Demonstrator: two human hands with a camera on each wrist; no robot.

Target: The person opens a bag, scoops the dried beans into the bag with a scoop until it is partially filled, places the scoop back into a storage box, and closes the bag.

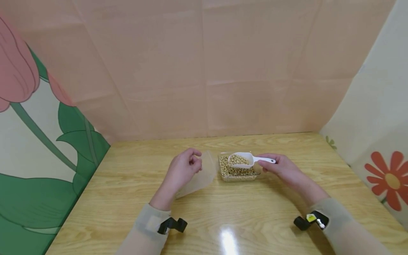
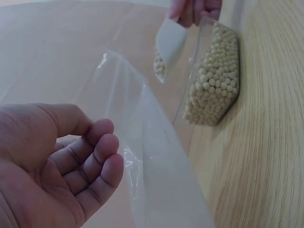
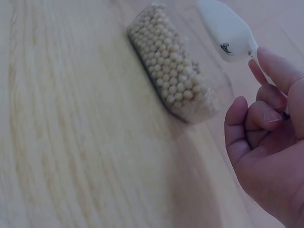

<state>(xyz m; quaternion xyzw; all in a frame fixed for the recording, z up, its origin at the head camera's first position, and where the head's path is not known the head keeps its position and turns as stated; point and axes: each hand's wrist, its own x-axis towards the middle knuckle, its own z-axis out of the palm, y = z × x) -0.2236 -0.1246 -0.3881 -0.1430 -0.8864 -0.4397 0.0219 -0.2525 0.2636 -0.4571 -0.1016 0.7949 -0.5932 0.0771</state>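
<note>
One white scoop (image 1: 251, 160), carrying beans (image 1: 238, 160), is just above one clear box (image 1: 239, 178) of more beans, too many to count; a gap shows between them. The right grip (image 1: 280, 166) pinches the scoop's handle. One see-through bag (image 1: 205, 173) is just left of the box. The left grip (image 1: 185, 166) is beside it, fingers bent; I cannot tell whether they hold it. The box stands in from the edges of one table (image 1: 248, 212), with open wood between the forearms.

Container (image 1: 239, 178) on a table (image 1: 261, 219), beans (image 1: 225, 166) inside it, scoop (image 1: 251, 158) with beans above, bag (image 1: 208, 171) to the left
</note>
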